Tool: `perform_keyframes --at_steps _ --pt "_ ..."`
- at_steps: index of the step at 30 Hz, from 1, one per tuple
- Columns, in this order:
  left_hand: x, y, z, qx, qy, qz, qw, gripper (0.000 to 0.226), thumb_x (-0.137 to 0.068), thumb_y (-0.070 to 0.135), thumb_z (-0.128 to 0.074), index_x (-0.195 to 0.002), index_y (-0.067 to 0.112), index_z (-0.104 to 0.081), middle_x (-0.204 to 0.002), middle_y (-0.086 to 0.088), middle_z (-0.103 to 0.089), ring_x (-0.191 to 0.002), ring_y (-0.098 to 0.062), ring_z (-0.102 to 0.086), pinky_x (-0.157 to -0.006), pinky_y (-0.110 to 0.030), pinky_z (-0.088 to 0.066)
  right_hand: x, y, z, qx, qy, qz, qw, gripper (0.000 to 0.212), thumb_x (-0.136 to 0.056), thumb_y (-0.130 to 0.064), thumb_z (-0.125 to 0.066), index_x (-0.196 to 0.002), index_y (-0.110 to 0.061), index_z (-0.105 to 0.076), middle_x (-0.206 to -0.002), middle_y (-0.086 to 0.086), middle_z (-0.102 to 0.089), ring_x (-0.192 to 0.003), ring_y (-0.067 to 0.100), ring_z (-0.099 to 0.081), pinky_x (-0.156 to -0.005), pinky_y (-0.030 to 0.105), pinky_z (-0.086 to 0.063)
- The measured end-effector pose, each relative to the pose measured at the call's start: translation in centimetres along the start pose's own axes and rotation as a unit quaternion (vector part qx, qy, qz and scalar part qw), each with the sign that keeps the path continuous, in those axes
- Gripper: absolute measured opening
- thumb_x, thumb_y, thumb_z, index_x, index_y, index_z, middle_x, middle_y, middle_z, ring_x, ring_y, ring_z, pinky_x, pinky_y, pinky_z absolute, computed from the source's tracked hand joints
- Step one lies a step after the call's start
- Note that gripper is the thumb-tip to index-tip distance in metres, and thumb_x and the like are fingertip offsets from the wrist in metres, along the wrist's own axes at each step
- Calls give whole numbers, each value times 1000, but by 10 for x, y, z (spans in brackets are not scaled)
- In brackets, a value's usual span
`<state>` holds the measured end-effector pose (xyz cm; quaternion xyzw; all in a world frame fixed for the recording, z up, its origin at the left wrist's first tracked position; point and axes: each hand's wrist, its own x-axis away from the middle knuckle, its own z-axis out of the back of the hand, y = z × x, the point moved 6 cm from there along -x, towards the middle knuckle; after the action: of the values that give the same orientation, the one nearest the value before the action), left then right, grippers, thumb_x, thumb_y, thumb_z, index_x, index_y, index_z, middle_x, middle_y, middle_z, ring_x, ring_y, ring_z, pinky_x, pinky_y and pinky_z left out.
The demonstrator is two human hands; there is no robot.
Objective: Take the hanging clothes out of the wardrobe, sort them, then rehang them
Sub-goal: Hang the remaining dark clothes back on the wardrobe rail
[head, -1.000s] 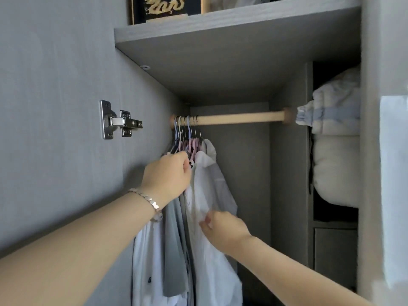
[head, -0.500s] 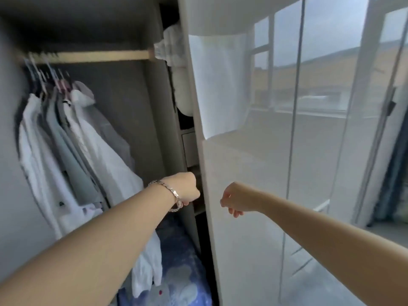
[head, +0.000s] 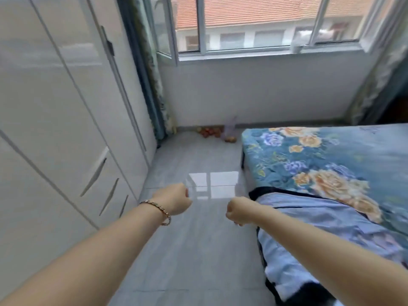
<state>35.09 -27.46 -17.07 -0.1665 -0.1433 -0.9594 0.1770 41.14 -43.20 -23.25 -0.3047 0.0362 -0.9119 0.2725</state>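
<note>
**Wardrobe doors shut on the left, both hands curled on nothing**

The wardrobe (head: 55, 107) fills the left side of the view. Its glossy white doors are closed, and slanted drawer handles show lower down. It stands along the left edge of the grey tiled floor (head: 198, 250) and runs back to a blue patterned curtain (head: 150, 85) beside the window (head: 254, 25).

The person's arms reach forward over the floor between the wardrobe and the bed (head: 331, 155). The left hand (head: 174, 199) has its fingers curled into a loose fist and grips nothing. A metal link bracelet (head: 159, 209) sits on that wrist. The right hand (head: 239, 212) is also curled into a fist with nothing in it. It is near the bed's left edge and a little apart from the left hand.

The bed carries a blue floral sheet. A pale blue cloth with dark edging (head: 309, 228) lies at the bed's near left edge and drapes over its side. Whether the cloth is a garment cannot be told.

On the floor against the wall under the window, near the bed's far left corner, lie some small reddish fruits (head: 209, 132). Just beside them is a thin translucent bag (head: 229, 131).
</note>
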Motion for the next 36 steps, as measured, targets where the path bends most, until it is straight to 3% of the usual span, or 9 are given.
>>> perform_keyframes --at_steps 7,13,18,24,26,27,29,32,36 --pt "-79 251 -116 -67 -65 -167 982 21 -91 20 -41 -97 18 -61 -112 -6 -63 -103 -28 -59 -72 -25 -37 46 289 -59 -196 -10 -211 957 36 -90 -11 -39 -54 -13 -43 -68 10 -57 -72 28 -61 -65 27 -44" --pt "-127 380 -204 -77 -87 -243 963 20 -91 17 -37 -93 18 -57 -93 0 -60 -79 -21 -51 -56 -27 -33 71 459 -109 -311 67 -359 877 37 -92 -16 -41 -56 -17 -30 -61 3 -36 -53 19 -32 -56 27 -31" --pt "-167 471 -291 -124 -150 -298 934 20 -92 16 -38 -98 16 -56 -85 3 -56 -71 -17 -46 -51 -22 -29 78 567 -192 -422 60 -451 784 34 -89 -10 -41 -57 -15 -30 -61 6 -40 -60 21 -42 -53 26 -28" --pt "-212 532 -391 -154 -193 -323 914 21 -92 14 -37 -102 19 -55 -90 4 -53 -80 -19 -47 -57 -27 -33 66 656 -268 -432 25 -504 747 36 -93 -8 -41 -58 -16 -34 -69 7 -42 -83 21 -38 -52 22 -29" --pt "-225 540 -422 -153 -199 -319 914 25 -92 14 -37 -107 19 -57 -96 2 -57 -85 -21 -50 -63 -27 -33 54 683 -283 -443 34 -509 737 16 -92 -10 -46 -79 -7 -55 -86 14 -52 -91 26 -47 -67 26 -40" --pt "-232 542 -437 -153 -199 -315 915 26 -92 15 -37 -108 20 -57 -101 1 -59 -88 -22 -51 -66 -27 -34 48 698 -289 -452 54 -512 728 20 -92 -15 -51 -105 -3 -59 -109 18 -54 -105 29 -51 -82 28 -42" --pt "-241 543 -463 -158 -196 -310 917 26 -93 17 -38 -110 21 -57 -110 1 -60 -97 -23 -53 -70 -26 -33 32 724 -299 -467 95 -513 714 55 -91 -28 -57 -138 -4 -39 -142 18 -35 -132 29 -37 -104 31 -32" --pt "-252 542 -493 -173 -203 -316 911 26 -93 18 -39 -112 23 -56 -117 3 -59 -107 -21 -53 -71 -25 -33 2 761 -311 -467 144 -535 689 75 -87 -46 -57 -144 -6 -27 -150 16 -22 -140 28 -22 -112 37 -24" --pt "-268 539 -514 -192 -218 -304 907 24 -93 17 -39 -109 22 -56 -110 3 -60 -96 -20 -51 -69 -25 -33 -28 786 -319 -380 133 -619 674 78 -82 -56 -56 -137 -5 -34 -144 15 -29 -134 31 -28 -105 40 -30"
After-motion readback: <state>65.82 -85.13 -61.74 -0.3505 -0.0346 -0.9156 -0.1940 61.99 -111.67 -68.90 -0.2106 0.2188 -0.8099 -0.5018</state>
